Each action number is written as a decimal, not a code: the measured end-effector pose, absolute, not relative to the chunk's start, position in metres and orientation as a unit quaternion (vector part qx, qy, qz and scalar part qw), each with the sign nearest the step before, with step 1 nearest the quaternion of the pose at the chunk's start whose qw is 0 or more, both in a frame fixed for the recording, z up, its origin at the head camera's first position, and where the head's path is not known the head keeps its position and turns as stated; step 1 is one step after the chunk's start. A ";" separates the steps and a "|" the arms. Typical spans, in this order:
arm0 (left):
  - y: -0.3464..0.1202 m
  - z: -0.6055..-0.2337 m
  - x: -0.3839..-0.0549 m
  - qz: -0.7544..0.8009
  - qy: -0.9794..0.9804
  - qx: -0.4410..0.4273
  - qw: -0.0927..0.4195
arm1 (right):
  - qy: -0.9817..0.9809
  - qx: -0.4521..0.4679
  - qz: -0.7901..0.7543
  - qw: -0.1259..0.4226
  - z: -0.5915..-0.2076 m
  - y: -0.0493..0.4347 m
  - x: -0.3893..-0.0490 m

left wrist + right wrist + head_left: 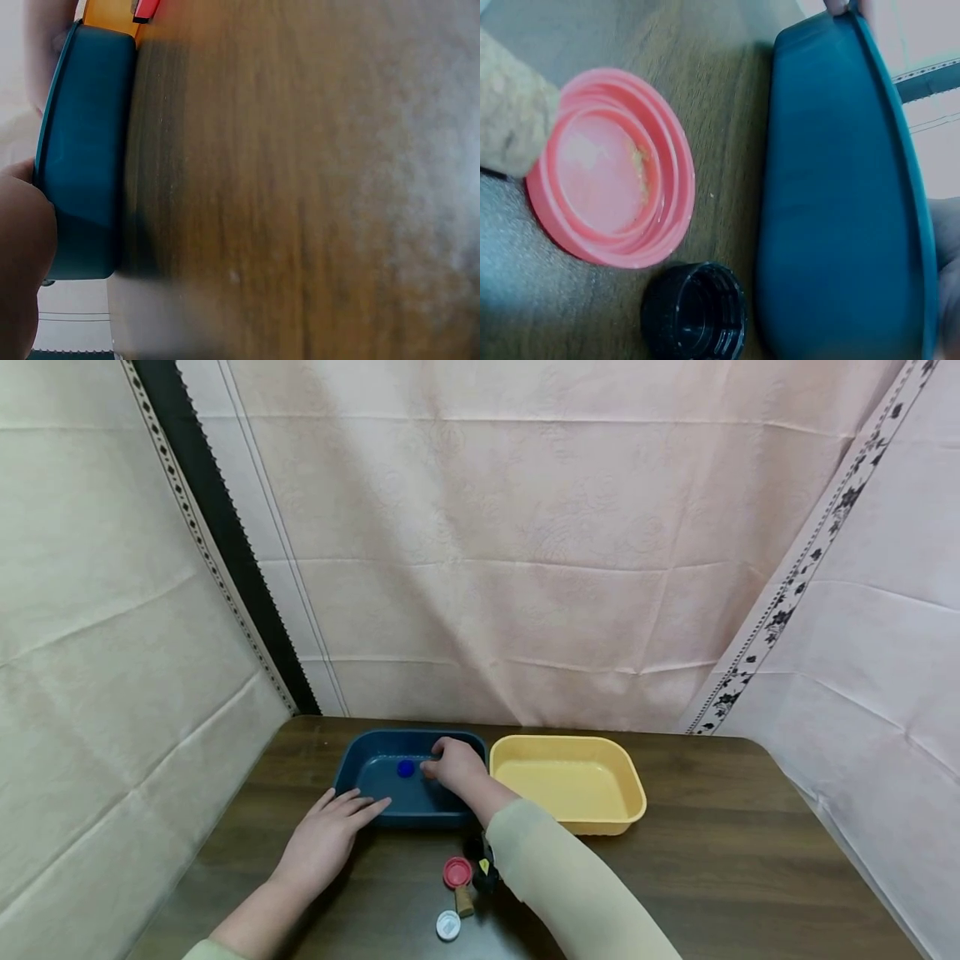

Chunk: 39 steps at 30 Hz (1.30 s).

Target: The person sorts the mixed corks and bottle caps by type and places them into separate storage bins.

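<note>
The blue tray (pixel 375 814) stands on the table, with a small blue cap (pixel 406 768) lying inside. My left hand (pixel 322 843) rests at the tray's near left rim, its fingers spread and nearly straight. Over the inside of the tray is my right hand (pixel 459 767), thumb and forefinger bent toward each other just right of the blue cap. I cannot tell whether something small is between them. In the right wrist view the tray's wall (pixel 840 187) hides most of that hand.
A yellow tray (pixel 633 814) stands right of the blue one. In front lie a red lid (pixel 457 872), a cork (pixel 464 902), a white cap (pixel 448 926) and black pieces, partly behind my right sleeve (pixel 570 877); one is a black cap (pixel 694 311). Cloth hangs behind the table.
</note>
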<state>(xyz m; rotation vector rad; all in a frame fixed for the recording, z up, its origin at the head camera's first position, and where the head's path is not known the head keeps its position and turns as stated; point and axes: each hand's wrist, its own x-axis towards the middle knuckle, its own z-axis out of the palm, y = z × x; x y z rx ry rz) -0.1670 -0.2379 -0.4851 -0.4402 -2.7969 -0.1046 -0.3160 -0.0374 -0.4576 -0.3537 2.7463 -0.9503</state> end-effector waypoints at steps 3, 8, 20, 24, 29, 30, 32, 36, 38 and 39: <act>-0.239 -0.486 -0.167 -0.036 -0.974 -0.153 0.160 | 0.928 -0.130 -0.334 0.100 -0.453 -0.035 -0.310; -0.241 -0.488 -0.167 -0.036 -0.971 -0.157 0.176 | 0.919 -0.152 -0.351 0.096 -0.445 -0.032 -0.301; -0.239 -0.491 -0.166 -0.036 -0.973 -0.155 0.166 | 0.905 -0.182 -0.379 0.064 -0.440 -0.017 -0.272; -0.239 -0.492 -0.167 -0.040 -0.972 -0.158 0.171 | 0.893 -0.192 -0.403 0.062 -0.436 -0.010 -0.261; -0.239 -0.492 -0.167 -0.045 -0.971 -0.157 0.174 | 0.880 -0.212 -0.421 0.067 -0.433 -0.001 -0.247; -0.239 -0.492 -0.167 -0.045 -0.971 -0.157 0.173 | 0.878 -0.215 -0.422 0.067 -0.433 0.000 -0.244; -0.239 -0.492 -0.166 -0.046 -0.972 -0.157 0.172 | 0.874 -0.219 -0.427 0.071 -0.431 0.004 -0.239; -0.238 -0.493 -0.166 -0.047 -0.973 -0.155 0.166 | 0.869 -0.221 -0.434 0.086 -0.429 0.012 -0.227; -0.238 -0.493 -0.167 -0.048 -0.972 -0.155 0.168 | 0.866 -0.224 -0.437 0.094 -0.429 0.016 -0.222; -0.238 -0.493 -0.167 -0.047 -0.972 -0.155 0.168 | 0.864 -0.226 -0.438 0.097 -0.430 0.018 -0.219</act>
